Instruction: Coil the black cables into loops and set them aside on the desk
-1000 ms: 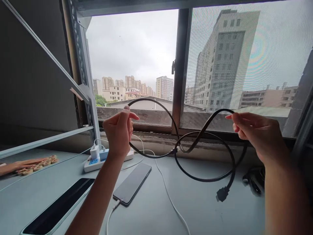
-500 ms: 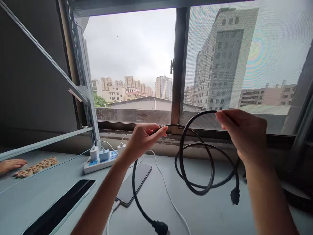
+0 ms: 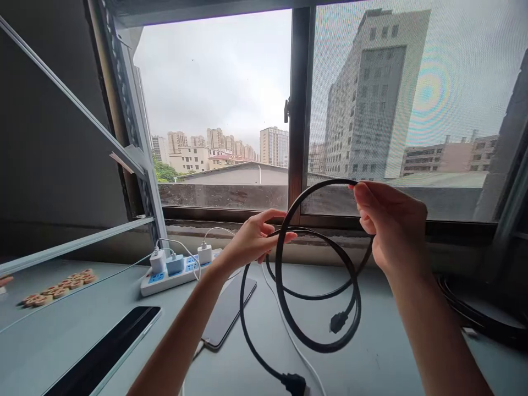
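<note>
A black cable (image 3: pixel 279 275) hangs in loose loops between my two hands, in front of the window and above the table. My left hand (image 3: pixel 253 239) holds it between thumb and fingers, with the index finger stretched toward the large loop. Higher up on the right, my right hand (image 3: pixel 390 220) pinches the top of that loop. One plug (image 3: pixel 293 383) dangles low at the bottom centre. The other plug (image 3: pixel 339 322) hangs inside the large loop as seen from here.
A white power strip (image 3: pixel 154 286) with chargers stands at the back left of the table (image 3: pixel 363 368). Two phones (image 3: pixel 111 346) (image 3: pixel 229 316) lie nearer. Small round wooden pieces (image 3: pixel 60 289) are at far left, beside another person's fingertips. Coiled black cable (image 3: pixel 487 319) lies right.
My right hand has moved left, closer to my left hand, which has shifted slightly right and down. The big loop and the far plug have swung left. The other person's hand has mostly left view.
</note>
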Demonstrator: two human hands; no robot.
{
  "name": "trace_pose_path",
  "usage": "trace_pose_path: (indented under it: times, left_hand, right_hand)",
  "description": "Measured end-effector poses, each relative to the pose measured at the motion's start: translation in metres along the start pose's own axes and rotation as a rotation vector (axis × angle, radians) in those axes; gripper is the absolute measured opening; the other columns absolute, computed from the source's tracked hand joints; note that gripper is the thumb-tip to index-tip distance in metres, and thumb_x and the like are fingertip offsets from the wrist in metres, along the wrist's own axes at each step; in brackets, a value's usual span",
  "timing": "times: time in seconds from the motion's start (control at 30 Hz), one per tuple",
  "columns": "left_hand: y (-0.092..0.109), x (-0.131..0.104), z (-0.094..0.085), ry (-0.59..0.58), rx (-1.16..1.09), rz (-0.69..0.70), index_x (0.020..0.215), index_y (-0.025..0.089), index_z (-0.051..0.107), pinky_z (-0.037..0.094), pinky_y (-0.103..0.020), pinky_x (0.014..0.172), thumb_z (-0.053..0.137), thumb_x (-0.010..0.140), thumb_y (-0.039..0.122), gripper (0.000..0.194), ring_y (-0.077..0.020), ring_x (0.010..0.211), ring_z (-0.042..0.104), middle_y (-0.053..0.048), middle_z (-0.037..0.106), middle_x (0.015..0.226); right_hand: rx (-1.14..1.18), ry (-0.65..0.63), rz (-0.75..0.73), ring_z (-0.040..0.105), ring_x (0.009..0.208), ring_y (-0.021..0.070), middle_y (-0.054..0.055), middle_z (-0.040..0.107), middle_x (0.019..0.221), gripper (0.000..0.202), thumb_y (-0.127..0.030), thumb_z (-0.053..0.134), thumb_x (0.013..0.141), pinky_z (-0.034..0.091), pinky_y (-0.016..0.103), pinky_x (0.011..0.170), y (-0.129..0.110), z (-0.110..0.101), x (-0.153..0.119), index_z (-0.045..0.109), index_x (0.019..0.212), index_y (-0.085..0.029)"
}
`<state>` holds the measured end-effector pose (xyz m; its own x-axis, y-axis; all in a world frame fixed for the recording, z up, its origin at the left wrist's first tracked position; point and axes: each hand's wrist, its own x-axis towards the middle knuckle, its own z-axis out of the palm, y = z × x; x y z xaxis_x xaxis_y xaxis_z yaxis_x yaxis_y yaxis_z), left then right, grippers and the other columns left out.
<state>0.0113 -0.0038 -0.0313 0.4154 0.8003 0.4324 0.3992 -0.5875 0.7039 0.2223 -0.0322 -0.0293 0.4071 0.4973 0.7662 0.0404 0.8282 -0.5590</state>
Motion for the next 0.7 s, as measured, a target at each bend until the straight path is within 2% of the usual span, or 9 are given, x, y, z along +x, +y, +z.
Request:
trace_pose_path:
  times: [0.07,0.13,0.17,0.23,0.3,0.47,0.6,0.63,0.7]
  left_hand:
    - [-0.004,0.0,-0.002,-0.073,0.033,0.034,0.081,0.019,0.063,0.02,-0.019,0.034,0.068,0.076,0.048,0.03,-0.008,0.037,0.034,0.005,0.041,0.049]
    - [-0.006,0.001,-0.003,-0.027,0.149,0.095,0.053,0.016,0.051,0.014,-0.02,0.036,0.07,0.074,0.048,0.042,-0.0064,0.04,0.027,0.005,0.032,0.047]
    - [-0.006,0.001,-0.004,0.007,0.194,0.128,0.046,0.016,0.043,0.012,-0.021,0.038,0.071,0.074,0.048,0.05,-0.006,0.041,0.024,0.005,0.027,0.046]
    - [-0.004,0.001,-0.006,0.064,0.198,0.177,0.042,0.016,0.036,0.012,-0.022,0.039,0.068,0.075,0.048,0.056,-0.0059,0.041,0.022,0.005,0.025,0.044]
    - [-0.001,0.0,-0.011,0.125,0.111,0.191,0.041,0.016,0.039,0.014,-0.022,0.039,0.065,0.077,0.048,0.055,-0.0059,0.039,0.024,0.004,0.029,0.042]
    - [0.004,-0.003,-0.029,0.448,-0.066,0.14,0.037,0.017,0.042,0.027,-0.021,0.037,0.065,0.076,0.042,0.052,-0.0062,0.031,0.032,0.002,0.036,0.034]
    - [0.0,-0.001,-0.041,0.71,-0.208,0.041,0.036,0.018,0.04,0.025,-0.02,0.034,0.069,0.07,0.038,0.049,-0.0057,0.029,0.03,0.003,0.037,0.033]
    - [-0.001,0.0,-0.042,0.745,-0.232,0.014,0.037,0.018,0.04,0.024,-0.019,0.033,0.07,0.069,0.037,0.048,-0.0054,0.029,0.029,0.003,0.036,0.033]
    - [-0.003,0.003,-0.041,0.742,-0.269,-0.033,0.038,0.018,0.039,0.023,-0.019,0.032,0.071,0.067,0.037,0.046,-0.0052,0.029,0.029,0.004,0.035,0.033]
  right_hand:
    - [0.027,-0.004,-0.003,0.041,0.05,0.007,-0.003,0.051,0.057,0.015,-0.039,0.073,0.07,0.03,0.02,0.041,-0.001,0.0,-0.001,0.073,0.074,-0.024]
    - [0.044,-0.008,-0.017,0.04,0.05,0.0066,-0.003,0.049,0.056,0.013,-0.038,0.072,0.072,0.031,0.02,0.042,-0.001,-0.001,-0.001,0.073,0.074,-0.025]
    - [0.035,-0.001,-0.032,0.04,0.05,0.0066,-0.003,0.049,0.056,0.013,-0.038,0.072,0.072,0.031,0.02,0.043,-0.002,-0.002,0.0,0.073,0.074,-0.025]
    - [-0.028,0.012,-0.07,0.041,0.051,0.007,-0.003,0.05,0.057,0.012,-0.037,0.072,0.072,0.032,0.02,0.043,-0.003,-0.007,0.003,0.073,0.074,-0.025]
    - [-0.118,-0.014,-0.084,0.041,0.05,0.0075,-0.003,0.05,0.057,0.011,-0.036,0.073,0.07,0.03,0.021,0.043,-0.003,-0.015,0.008,0.073,0.072,-0.024]
    - [-0.153,-0.129,0.091,0.034,0.046,0.0056,-0.004,0.046,0.052,0.02,-0.038,0.077,0.065,0.023,0.023,0.041,0.003,-0.041,0.023,0.071,0.069,-0.019]
    - [-0.045,-0.066,0.184,0.032,0.045,0.005,-0.004,0.044,0.051,0.028,-0.042,0.082,0.058,0.02,0.023,0.041,0.013,-0.056,0.032,0.07,0.069,-0.018]
    - [-0.023,-0.029,0.197,0.03,0.045,0.0046,-0.004,0.043,0.051,0.029,-0.041,0.083,0.057,0.019,0.023,0.04,0.014,-0.057,0.034,0.07,0.07,-0.018]
    - [0.013,0.052,0.218,0.028,0.043,0.004,-0.004,0.042,0.051,0.031,-0.04,0.083,0.056,0.016,0.024,0.04,0.017,-0.059,0.036,0.07,0.072,-0.018]
